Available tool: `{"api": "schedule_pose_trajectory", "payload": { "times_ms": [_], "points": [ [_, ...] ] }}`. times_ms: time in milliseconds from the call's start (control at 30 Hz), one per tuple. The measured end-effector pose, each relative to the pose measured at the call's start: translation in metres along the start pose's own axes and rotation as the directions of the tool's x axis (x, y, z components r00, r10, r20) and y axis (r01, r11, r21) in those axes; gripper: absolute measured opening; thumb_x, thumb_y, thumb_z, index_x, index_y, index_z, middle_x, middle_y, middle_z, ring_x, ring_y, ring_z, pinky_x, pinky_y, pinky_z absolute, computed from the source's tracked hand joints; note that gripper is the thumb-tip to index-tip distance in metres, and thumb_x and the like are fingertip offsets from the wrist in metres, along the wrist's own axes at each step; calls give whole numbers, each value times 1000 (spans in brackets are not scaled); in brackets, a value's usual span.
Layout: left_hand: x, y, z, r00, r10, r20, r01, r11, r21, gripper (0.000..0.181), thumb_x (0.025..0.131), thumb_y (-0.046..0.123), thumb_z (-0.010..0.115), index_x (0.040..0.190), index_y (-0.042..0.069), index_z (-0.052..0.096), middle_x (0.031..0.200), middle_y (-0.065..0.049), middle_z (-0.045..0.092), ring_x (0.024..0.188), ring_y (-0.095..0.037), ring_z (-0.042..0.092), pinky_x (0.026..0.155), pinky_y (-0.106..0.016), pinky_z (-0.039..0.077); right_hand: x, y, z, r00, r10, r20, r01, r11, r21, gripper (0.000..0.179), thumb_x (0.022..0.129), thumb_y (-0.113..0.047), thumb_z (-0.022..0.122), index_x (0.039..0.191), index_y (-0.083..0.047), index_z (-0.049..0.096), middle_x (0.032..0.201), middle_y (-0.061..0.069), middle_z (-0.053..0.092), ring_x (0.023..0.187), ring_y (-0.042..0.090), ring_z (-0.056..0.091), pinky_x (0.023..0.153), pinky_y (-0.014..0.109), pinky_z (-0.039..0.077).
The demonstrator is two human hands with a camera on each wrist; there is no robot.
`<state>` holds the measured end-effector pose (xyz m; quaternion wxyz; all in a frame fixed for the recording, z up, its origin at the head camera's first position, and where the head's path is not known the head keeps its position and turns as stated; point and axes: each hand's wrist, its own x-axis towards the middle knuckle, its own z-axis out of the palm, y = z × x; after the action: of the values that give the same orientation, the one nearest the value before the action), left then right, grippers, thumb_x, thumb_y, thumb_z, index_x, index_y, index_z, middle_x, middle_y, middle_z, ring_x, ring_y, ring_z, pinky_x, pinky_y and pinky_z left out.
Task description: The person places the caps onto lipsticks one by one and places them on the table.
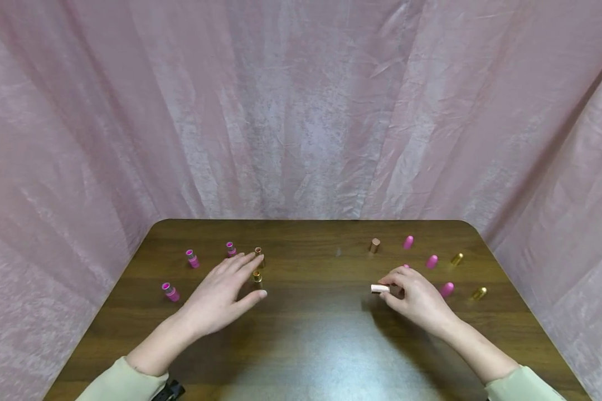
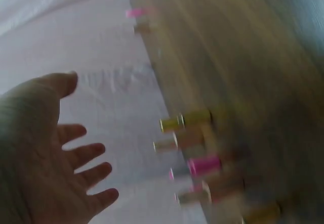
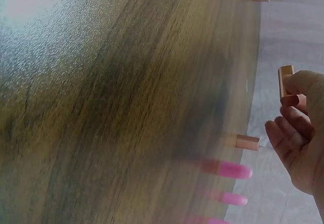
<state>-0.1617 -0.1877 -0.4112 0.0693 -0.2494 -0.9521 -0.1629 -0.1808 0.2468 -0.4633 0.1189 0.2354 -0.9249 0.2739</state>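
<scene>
Right hand pinches a copper cap at fingertips.

- Copper-toned cap: glossy, faceted, pinched sideways in the right fingers, one end toward nine o'clock.
- Gold tube: narrow-necked, upright on the surface at the cap's nine o'clock.
- Copper-toned tube: upright, partly hidden, at the gold tube's twelve o'clock.
</scene>
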Motion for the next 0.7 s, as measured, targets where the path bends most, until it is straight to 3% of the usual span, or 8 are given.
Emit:
{"api": "schedule_pose_trajectory", "payload": {
  "times_ms": [100,167,267,367,533,700],
  "points": [
    [-1,-18,-10,993,-98,-67,98,995,-4,75,94,50,70,153,10,48,148,-13,53,138,-37,46,112,-56,36,1,-1,2,1000,-11,-19,11,1000,-9,22,83,-13,84,99,-23,75,96,-17,67,83,13,62,93,38,50],
    [-1,-30,-14,982,-167,-88,166,986,-16,73,91,45,75,149,7,51,140,-15,59,132,-39,51,112,-57,35,2,-2,4,1000,-8,-19,8,1000,-15,22,83,-14,84,100,-24,75,96,-18,68,85,15,63,82,35,51],
    [-1,-45,-16,964,-257,-75,256,966,-11,70,88,41,78,142,3,55,134,-17,62,127,-42,52,109,-59,36,3,-4,6,1000,-8,-13,8,1000,-19,22,83,-16,85,100,-25,75,96,-19,67,88,15,65,77,33,51],
    [0,-57,-15,945,-325,-20,326,945,40,66,85,44,78,134,2,61,127,-18,66,122,-46,52,102,-63,39,3,-7,6,1000,-13,-15,12,1000,-21,23,82,-18,87,99,-27,75,96,-21,67,90,15,66,78,35,52],
    [4,-72,-7,920,-382,85,365,917,162,51,80,48,80,111,8,69,105,-9,69,106,-41,56,87,-58,44,5,-13,7,1000,-8,-1,8,1000,-18,23,81,-22,88,99,-29,75,96,-23,66,91,14,66,79,35,52],
    [11,-77,-2,904,-403,144,367,903,224,38,76,48,84,89,17,66,90,0,66,96,-35,56,80,-53,43,5,-18,7,1000,-7,12,7,1000,-7,23,81,-23,88,99,-31,75,96,-24,66,92,10,64,79,34,51]
  ]
}}
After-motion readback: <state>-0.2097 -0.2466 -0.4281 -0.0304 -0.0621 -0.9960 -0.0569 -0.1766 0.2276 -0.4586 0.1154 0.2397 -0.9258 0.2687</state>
